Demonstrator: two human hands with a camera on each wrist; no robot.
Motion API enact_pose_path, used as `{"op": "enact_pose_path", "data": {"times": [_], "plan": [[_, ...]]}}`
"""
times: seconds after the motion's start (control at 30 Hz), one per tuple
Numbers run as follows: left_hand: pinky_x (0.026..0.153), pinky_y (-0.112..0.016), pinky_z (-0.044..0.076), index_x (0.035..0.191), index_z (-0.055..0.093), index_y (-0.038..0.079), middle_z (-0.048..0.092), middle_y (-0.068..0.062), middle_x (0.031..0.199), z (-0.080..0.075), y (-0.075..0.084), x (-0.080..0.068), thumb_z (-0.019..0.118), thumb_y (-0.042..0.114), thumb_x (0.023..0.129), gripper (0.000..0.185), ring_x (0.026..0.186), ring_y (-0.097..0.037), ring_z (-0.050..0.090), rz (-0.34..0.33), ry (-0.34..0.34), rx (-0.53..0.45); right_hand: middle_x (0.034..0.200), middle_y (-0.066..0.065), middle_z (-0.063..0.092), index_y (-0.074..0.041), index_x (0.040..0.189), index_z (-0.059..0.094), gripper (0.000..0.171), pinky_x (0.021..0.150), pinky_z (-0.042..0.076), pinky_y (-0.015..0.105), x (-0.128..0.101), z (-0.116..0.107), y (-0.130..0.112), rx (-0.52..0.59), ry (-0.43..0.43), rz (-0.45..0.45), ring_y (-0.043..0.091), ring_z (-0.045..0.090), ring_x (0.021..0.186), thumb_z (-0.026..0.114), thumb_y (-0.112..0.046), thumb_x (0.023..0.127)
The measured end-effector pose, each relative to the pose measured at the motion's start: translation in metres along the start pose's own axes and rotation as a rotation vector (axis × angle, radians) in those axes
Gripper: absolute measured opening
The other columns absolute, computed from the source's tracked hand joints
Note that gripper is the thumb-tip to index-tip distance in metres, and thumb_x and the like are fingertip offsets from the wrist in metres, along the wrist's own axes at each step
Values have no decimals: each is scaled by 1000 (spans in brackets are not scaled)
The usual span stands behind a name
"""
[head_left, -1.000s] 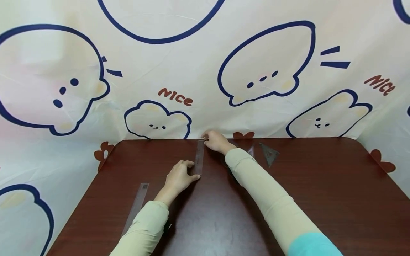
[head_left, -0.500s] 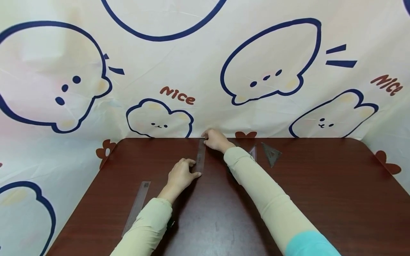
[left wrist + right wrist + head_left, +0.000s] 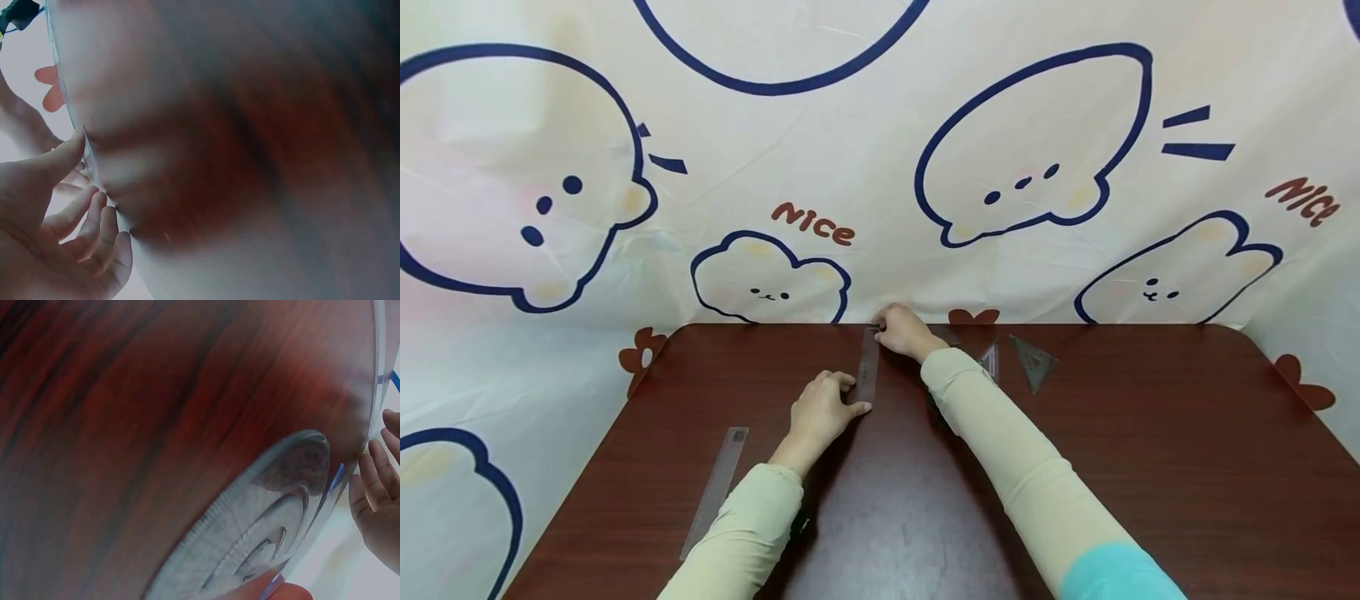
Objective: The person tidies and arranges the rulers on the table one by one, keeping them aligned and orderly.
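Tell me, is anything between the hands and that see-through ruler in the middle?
No. The left hand already touches the ruler's near end and the right hand its far end. Nothing visible lies between them.

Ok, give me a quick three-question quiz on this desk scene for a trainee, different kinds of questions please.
1. True or false: both hands touch the same ruler.
2. Which hand is at the ruler's far end? A) left hand B) right hand
3. Fill in: a second ruler lies on the table, on the person's ____ side.

Key: 1 true; 2 B; 3 left. The set squares lie untouched to the right of the right arm.
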State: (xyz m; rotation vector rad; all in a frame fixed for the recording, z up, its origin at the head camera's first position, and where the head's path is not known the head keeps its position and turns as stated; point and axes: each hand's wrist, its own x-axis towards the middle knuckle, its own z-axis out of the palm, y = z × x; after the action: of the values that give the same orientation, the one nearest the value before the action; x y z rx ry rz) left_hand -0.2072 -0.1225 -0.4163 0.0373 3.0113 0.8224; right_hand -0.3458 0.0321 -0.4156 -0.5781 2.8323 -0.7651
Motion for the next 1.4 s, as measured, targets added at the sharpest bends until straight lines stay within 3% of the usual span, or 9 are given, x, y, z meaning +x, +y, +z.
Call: {"op": "enact_pose_path", "data": {"times": [0.47, 0.63, 0.87, 1.13, 1.4], "plan": [[80, -51, 50, 119, 69, 9, 64, -5, 105, -2, 6, 2, 83, 34, 81, 47, 98, -27, 63, -2, 11, 25, 135, 14, 52, -5, 130, 64, 32, 103, 41, 39, -5, -2, -3, -66, 11, -8, 28, 50, 124, 60, -16, 100], [82, -51, 49, 119, 69, 8, 63, -6, 107, -4, 7, 2, 84, 33, 81, 48, 102, -28, 62, -7, -14, 26, 132, 14, 53, -4, 127, 65, 31, 102, 42, 38, -6, -3, -3, -53, 14, -3, 29, 51, 121, 61, -17, 99], [83, -52, 49, 120, 69, 7, 64, -6, 108, -6, 8, 1, 84, 33, 81, 49, 104, -28, 61, -4, -32, 29, 127, 15, 56, -3, 126, 65, 31, 97, 45, 38, -4, -4, -3, -5, 26, -13, 27, 55, 114, 63, -16, 98], [82, -52, 49, 122, 68, 8, 64, -5, 107, -6, 7, 2, 84, 33, 81, 50, 102, -27, 62, -6, -46, 30, 102, 10, 61, 0, 125, 61, 37, 84, 48, 37, -7, -10, -7, 109, 38, -20, 23, 58, 89, 71, -18, 93], [79, -46, 49, 120, 65, 7, 69, 0, 100, -4, 3, 1, 86, 26, 79, 50, 93, -19, 64, -4, -29, 13, 98, 9, 58, 1, 128, 58, 46, 78, 47, 32, -10, -10, -12, 153, 72, -35, 20, 55, 84, 76, -17, 89]]}}
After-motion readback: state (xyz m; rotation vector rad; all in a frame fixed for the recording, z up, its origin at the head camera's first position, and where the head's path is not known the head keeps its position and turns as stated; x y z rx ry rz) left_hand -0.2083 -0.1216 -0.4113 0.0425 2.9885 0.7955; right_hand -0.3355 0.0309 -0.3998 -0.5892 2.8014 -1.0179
